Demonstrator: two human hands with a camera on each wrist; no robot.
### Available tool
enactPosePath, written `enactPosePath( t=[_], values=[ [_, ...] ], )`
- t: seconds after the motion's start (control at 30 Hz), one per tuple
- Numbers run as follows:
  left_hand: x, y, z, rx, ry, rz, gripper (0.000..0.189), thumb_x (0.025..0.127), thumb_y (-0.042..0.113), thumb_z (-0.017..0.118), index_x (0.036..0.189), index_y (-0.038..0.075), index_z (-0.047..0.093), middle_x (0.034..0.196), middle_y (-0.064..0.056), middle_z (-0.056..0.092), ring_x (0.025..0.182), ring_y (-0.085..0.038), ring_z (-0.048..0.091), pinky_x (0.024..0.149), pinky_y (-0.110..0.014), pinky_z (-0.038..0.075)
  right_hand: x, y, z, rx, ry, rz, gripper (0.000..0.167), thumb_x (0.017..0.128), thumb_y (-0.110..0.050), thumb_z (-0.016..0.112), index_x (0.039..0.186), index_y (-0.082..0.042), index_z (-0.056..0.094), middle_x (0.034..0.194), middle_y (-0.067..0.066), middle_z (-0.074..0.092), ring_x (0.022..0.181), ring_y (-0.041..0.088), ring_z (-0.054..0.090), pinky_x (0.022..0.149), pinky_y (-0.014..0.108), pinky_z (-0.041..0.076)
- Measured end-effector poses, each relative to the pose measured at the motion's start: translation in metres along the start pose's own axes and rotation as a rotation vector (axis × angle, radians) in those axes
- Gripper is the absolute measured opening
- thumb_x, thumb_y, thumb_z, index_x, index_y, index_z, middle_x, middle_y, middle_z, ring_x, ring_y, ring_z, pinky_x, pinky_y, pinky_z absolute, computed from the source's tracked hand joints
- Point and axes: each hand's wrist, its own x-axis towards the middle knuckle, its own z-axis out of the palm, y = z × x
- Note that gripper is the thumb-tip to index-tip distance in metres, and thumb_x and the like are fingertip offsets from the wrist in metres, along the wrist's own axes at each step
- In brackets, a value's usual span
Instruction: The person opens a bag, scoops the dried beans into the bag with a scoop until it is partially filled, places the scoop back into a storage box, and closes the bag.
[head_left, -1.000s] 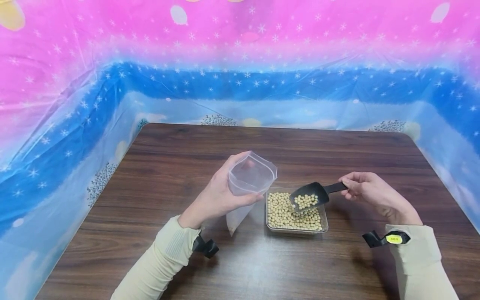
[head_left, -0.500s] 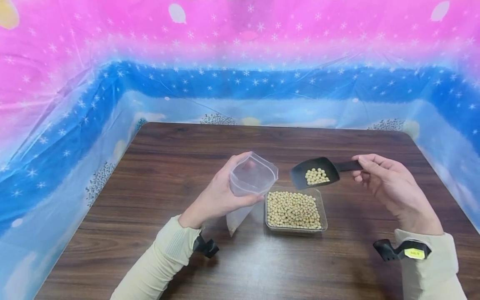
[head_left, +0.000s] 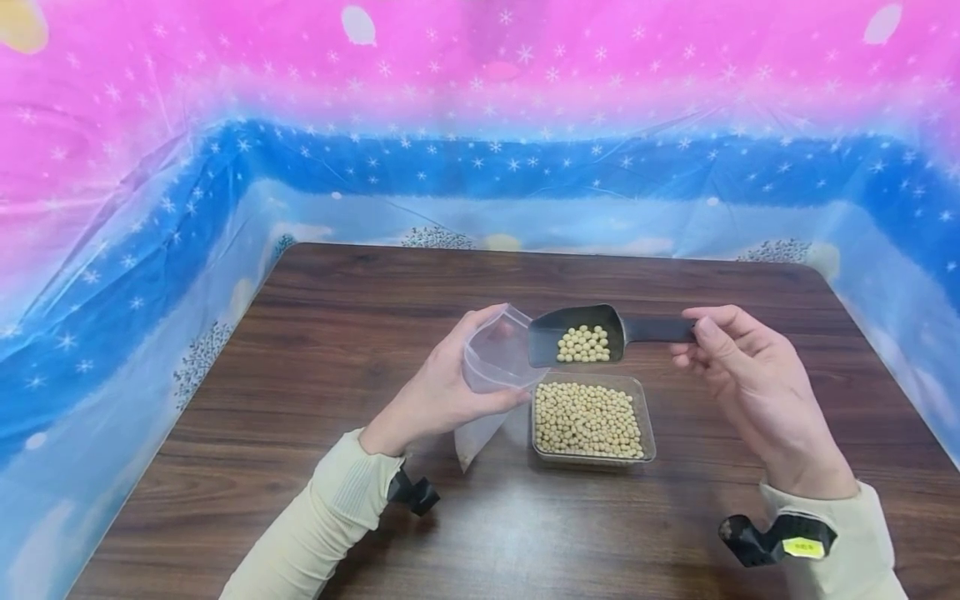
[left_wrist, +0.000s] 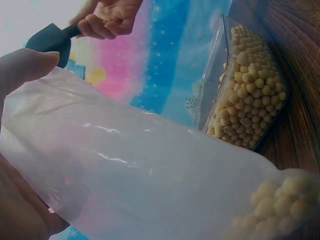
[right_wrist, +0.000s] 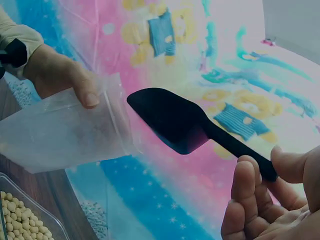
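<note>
My left hand (head_left: pixel 435 383) grips a clear plastic zip bag (head_left: pixel 498 354) near its top, thumb and fingers spread around the mouth, which gapes open. Some soybeans (left_wrist: pixel 280 202) lie at the bag's bottom in the left wrist view. Between thumb and fingers, my right hand (head_left: pixel 765 383) pinches the handle end of a black scoop (head_left: pixel 611 310). The scoop is roughly level, with a small heap of soybeans (head_left: pixel 583 344) in it. In the head view its front lip overlaps the right edge of the bag's mouth. Below the scoop, a clear plastic box (head_left: pixel 647 408) on the table holds many soybeans.
The dark wood table (head_left: pixel 360 292) carries the box, which stands just right of the bag's hanging lower end. A pink and blue patterned cloth (head_left: pixel 480 167) hangs behind and along the sides. Black camera mounts (head_left: pixel 780 540) sit on both wrists.
My right hand has lifted the scoop with soybeans up out of the box, then moved it left to the bag's mouth. My left hand and the bag have stayed nearly still.
</note>
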Motion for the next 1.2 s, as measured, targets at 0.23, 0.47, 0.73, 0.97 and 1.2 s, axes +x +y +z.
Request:
enactPosePath(
  t=[0.23, 0.47, 0.73, 0.97, 1.2],
  values=[
    [-0.001, 0.010, 0.000, -0.019, -0.008, -0.013, 0.090, 0.072, 0.014, 0.087, 0.146, 0.017, 0.036, 0.129, -0.003, 0.050, 0.111, -0.024, 0.054, 0.084, -0.033, 0.055, -0.006, 0.002, 0.013, -0.077, 0.010, -0.068, 0.025, 0.099, 0.006, 0.046, 0.119, 0.002, 0.060, 0.090, 0.010, 0.071, 0.082, 0.017, 0.068, 0.079, 0.026, 0.055],
    [-0.001, 0.000, 0.001, -0.034, -0.005, 0.016, 0.088, 0.073, 0.019, 0.087, 0.145, 0.023, 0.037, 0.128, -0.001, 0.052, 0.113, -0.017, 0.055, 0.086, -0.032, 0.055, -0.011, -0.003, 0.022, -0.296, 0.062, -0.126, 0.023, 0.092, 0.007, 0.059, 0.114, 0.005, 0.062, 0.087, 0.008, 0.071, 0.080, 0.018, 0.071, 0.078, 0.023, 0.055],
    [0.000, 0.000, 0.000, -0.031, -0.005, 0.007, 0.088, 0.073, 0.020, 0.087, 0.145, 0.024, 0.037, 0.128, 0.001, 0.052, 0.113, -0.017, 0.055, 0.087, -0.032, 0.054, -0.018, -0.008, 0.031, -0.621, 0.135, -0.211, 0.027, 0.085, 0.005, 0.070, 0.112, 0.002, 0.067, 0.084, 0.007, 0.072, 0.073, 0.013, 0.068, 0.063, 0.019, 0.051],
    [0.000, 0.000, -0.001, -0.004, 0.005, 0.017, 0.091, 0.073, 0.022, 0.087, 0.147, 0.023, 0.035, 0.127, 0.000, 0.051, 0.110, -0.018, 0.056, 0.087, -0.034, 0.054, -0.019, -0.019, 0.026, -0.396, 0.423, -0.370, 0.024, 0.084, 0.009, 0.069, 0.106, 0.016, 0.064, 0.076, 0.012, 0.071, 0.068, 0.018, 0.068, 0.068, 0.022, 0.052],
    [0.000, -0.001, -0.002, 0.018, 0.016, 0.020, 0.090, 0.073, 0.023, 0.087, 0.146, 0.022, 0.035, 0.127, 0.002, 0.053, 0.109, -0.019, 0.057, 0.088, -0.035, 0.053, -0.023, -0.012, -0.004, -0.824, 0.559, -0.211, 0.019, 0.090, -0.014, 0.070, 0.104, -0.001, 0.070, 0.071, -0.003, 0.069, 0.064, 0.008, 0.063, 0.057, 0.016, 0.045]
  ],
)
